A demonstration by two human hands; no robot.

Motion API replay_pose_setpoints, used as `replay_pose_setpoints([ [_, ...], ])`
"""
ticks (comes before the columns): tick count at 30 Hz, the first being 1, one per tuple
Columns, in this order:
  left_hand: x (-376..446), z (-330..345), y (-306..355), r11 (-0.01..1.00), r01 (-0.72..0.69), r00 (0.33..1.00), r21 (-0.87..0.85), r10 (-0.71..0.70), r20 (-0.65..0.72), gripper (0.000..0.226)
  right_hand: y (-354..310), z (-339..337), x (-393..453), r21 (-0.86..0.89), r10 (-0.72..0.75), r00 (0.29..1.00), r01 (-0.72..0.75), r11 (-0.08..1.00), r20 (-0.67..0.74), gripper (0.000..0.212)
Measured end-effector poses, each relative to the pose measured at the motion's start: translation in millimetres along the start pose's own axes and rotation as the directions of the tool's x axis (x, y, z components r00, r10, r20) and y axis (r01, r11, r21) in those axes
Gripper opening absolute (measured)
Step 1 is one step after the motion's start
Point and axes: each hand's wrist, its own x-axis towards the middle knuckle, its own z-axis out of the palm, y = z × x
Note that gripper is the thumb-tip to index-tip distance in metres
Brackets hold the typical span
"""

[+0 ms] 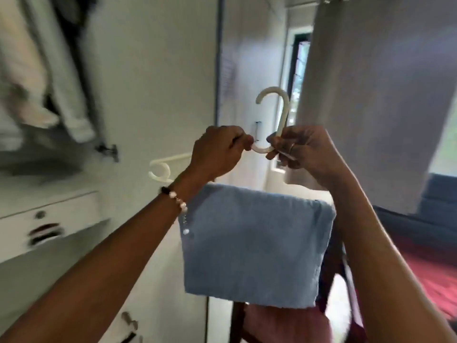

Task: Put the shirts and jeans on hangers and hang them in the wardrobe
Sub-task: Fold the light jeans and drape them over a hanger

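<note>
Head view: both hands (215, 152) (306, 152) grip hanger (277, 105), jeans (252, 243) seemingly draped.

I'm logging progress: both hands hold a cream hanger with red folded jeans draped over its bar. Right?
Not quite: the head view shows the jeans are light blue, not red. The left hand and right hand do hold the cream hanger.
</note>
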Motion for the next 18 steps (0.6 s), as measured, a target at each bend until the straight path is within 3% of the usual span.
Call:
replay_pose_setpoints([
  [3,-3,-73,-36,0.977,0.115,0.992,0.179,-0.101,-0.080,0.028,-24,64,41,0.092,-0.088,0.985,0.075,0.993,0.146,0.011],
  [9,-27,-202,-81,0.869,0.308,0.937,0.387,-0.207,-0.282,0.030,-57,177,97,0.232,-0.311,0.894,0.244,0.942,0.324,0.021],
  [12,-43,-258,-98,0.779,0.457,0.854,0.429,-0.250,-0.456,0.027,-64,225,119,0.229,-0.392,0.832,0.325,0.918,0.391,0.015],
  [18,-73,-354,-128,0.625,0.643,0.674,0.443,-0.187,-0.714,0.029,-64,316,146,0.099,-0.589,0.660,0.623,0.776,0.467,0.031],
])
